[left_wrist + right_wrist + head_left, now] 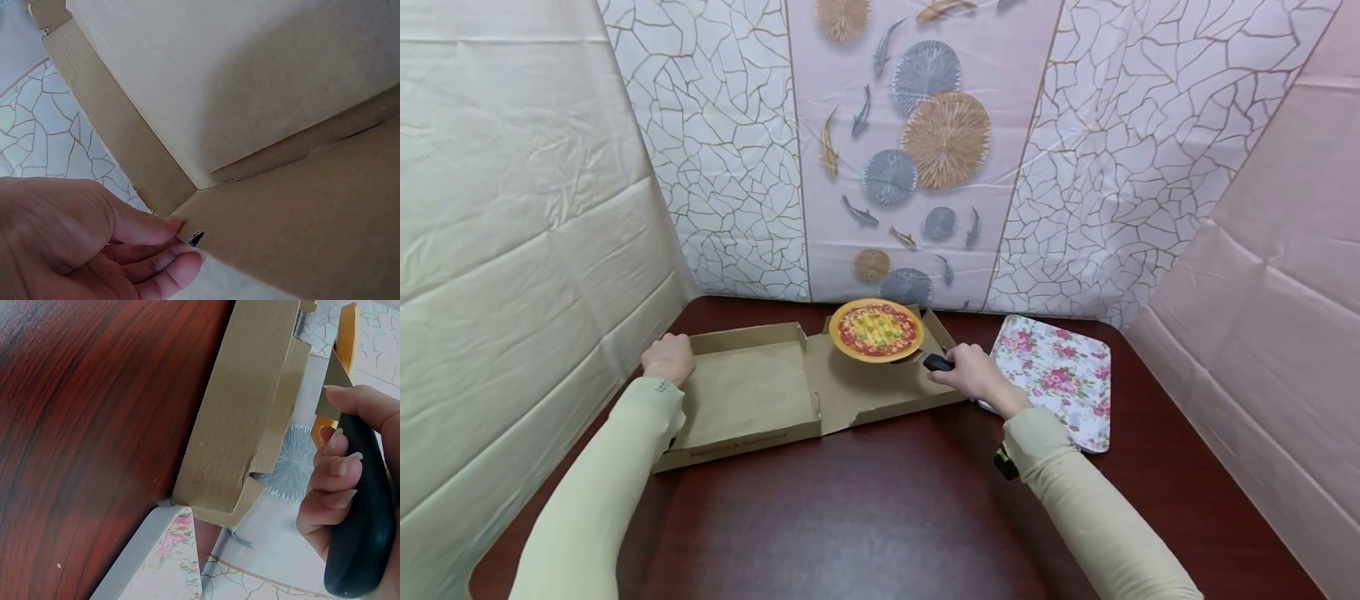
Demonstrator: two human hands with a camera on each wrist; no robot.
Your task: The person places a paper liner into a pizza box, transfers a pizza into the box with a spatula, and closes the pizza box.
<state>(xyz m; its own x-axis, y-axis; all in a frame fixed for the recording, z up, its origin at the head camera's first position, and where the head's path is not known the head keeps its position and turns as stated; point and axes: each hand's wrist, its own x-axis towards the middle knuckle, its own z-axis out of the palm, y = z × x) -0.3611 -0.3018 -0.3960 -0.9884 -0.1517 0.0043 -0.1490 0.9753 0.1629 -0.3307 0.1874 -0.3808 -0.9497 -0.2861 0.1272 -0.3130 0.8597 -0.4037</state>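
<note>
My right hand [973, 373] grips the black handle [359, 537] of a pizza server, thumb laid along its top near the metal blade [330, 403]. A round pizza [877, 331] with a yellow rim and red, yellow and green topping rides on the blade, over the right half of the box. The cardboard pizza box [844, 402] lies unfolded on the table, and a paper liner [748, 387] covers its left half. At the far left corner, my left hand [667, 360] pinches the box wall [134, 144] between thumb and fingers.
Right of the box is a white tray [1052, 379] with pink flowers, partly behind my right forearm. The dark red wooden table [850, 517] is enclosed by a patterned cloth [737, 150] at the back and pale cloth at both sides.
</note>
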